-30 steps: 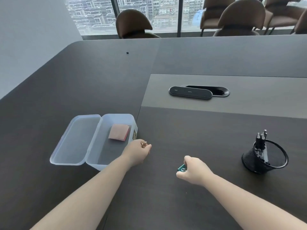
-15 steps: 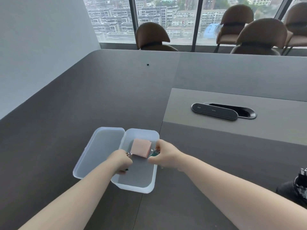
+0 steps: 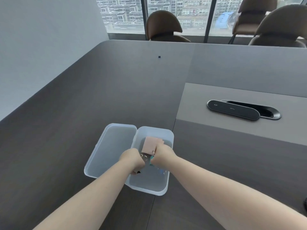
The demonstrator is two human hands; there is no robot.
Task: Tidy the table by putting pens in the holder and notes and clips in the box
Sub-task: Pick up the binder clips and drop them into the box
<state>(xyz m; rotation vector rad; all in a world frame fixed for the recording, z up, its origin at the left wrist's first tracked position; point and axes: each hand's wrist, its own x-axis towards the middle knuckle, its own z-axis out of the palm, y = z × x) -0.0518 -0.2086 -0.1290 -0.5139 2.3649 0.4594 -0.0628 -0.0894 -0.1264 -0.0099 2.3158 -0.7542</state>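
Note:
A translucent plastic box lies on the dark table with its lid folded open to the left. A pink pad of notes rests in its far end. Both my hands are down inside the box. My left hand is curled around metal-looped clips, and a black clip shows under its wrist. My right hand pinches a teal clip. A blue clip lies loose on the box floor. The black pen holder barely shows at the right edge.
A black cable hatch is set into the lighter table strip at the right. A tiny dark object sits far out on the table. Brown chairs stand along the far edge by the windows.
Both hands carried clips from the table in front of me leftward over the box, then sank lower inside it. The view swung left, so the pen holder slid almost out of frame.

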